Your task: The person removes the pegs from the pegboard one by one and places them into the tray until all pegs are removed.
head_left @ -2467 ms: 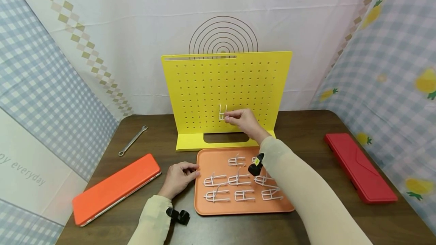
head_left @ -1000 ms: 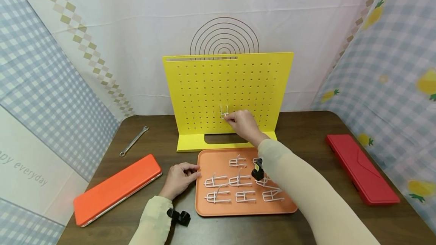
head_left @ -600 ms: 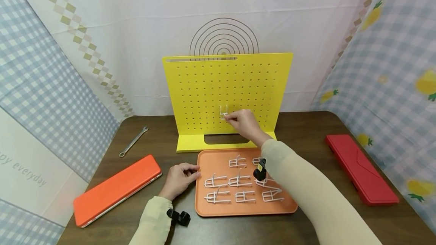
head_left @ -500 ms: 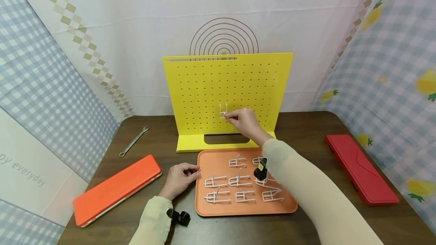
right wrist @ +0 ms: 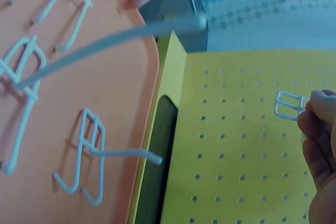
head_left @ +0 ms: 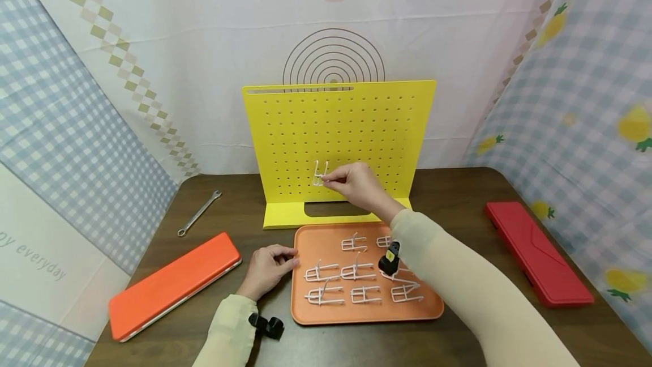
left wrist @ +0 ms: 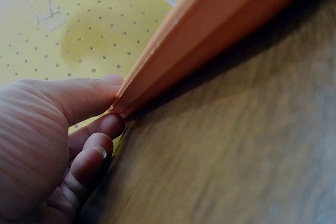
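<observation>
My right hand (head_left: 356,184) pinches a white wire pegboard hook (head_left: 318,174) between thumb and fingers. The hook's two prongs point up, close in front of the lower middle of the yellow pegboard (head_left: 377,135). In the right wrist view, part of this hook (right wrist: 287,106) shows beside the fingertips. Down at the left, my left hand (head_left: 266,268) grips the rim of the orange tray (head_left: 316,242); its thumb and index finger pinch the edge in the left wrist view. Several similar wire hooks (head_left: 365,294) lie in the tray, some partly hidden by my right sleeve.
An orange-red case (head_left: 173,285) lies on the brown table (head_left: 356,350) at the left, with a wrench (head_left: 200,213) behind it. A red case (head_left: 540,251) lies at the right. Fabric curtains (head_left: 204,33) hang round the back and sides.
Up to half a second ago my right hand held the hook nearly in one place at the board. Since then it has moved the hook left and slightly down. My left hand stays at the rim.
</observation>
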Demonstrator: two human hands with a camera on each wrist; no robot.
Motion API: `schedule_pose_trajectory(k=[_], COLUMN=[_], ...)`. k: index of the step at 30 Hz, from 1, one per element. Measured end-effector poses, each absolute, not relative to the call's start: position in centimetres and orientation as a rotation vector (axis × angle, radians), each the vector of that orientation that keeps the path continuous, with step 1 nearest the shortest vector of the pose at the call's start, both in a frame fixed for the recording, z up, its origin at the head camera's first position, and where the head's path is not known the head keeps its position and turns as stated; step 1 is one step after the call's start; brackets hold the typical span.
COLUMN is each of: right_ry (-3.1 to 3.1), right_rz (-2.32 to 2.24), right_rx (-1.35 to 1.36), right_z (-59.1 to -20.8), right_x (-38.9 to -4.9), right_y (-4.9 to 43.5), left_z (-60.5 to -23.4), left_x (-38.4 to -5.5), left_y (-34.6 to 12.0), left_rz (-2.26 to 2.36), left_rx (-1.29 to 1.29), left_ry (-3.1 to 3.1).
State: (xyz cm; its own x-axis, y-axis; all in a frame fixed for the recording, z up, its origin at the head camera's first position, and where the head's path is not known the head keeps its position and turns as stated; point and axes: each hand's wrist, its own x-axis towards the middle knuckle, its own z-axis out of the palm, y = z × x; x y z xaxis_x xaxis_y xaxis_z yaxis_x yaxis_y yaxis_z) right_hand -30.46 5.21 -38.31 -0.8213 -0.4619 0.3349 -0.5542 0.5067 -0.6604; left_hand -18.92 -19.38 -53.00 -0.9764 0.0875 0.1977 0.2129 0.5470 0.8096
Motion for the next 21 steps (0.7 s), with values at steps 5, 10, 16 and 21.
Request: schedule_pose_trajectory(k=[5,10,16,21], right_ry=[-2.573,-2.594,-2.605,-2.637], right_rz=[1.247,1.350,1.514,1.588], right_rx=[1.023,1.041,1.063,1.071], right_z=[-37.7,-37.5,-38.1,-38.7], right_x=[-29.6,-29.0,-28.7,-28.4], right_y=[4.7,4.5,4.1,3.9], left_z=[-53.0,-53.0,-52.9,-52.8], left_x=[-18.9,-18.9,-19.0,-18.9], left_y=[-19.4,-19.3,-19.3,-19.2], left_rz=[-1.395,-1.398,-1.409,-1.412], left_rx=[-0.266,-0.254,-0.218,-0.217], left_ry=[-2.645,-2.657,-2.673,-2.673])
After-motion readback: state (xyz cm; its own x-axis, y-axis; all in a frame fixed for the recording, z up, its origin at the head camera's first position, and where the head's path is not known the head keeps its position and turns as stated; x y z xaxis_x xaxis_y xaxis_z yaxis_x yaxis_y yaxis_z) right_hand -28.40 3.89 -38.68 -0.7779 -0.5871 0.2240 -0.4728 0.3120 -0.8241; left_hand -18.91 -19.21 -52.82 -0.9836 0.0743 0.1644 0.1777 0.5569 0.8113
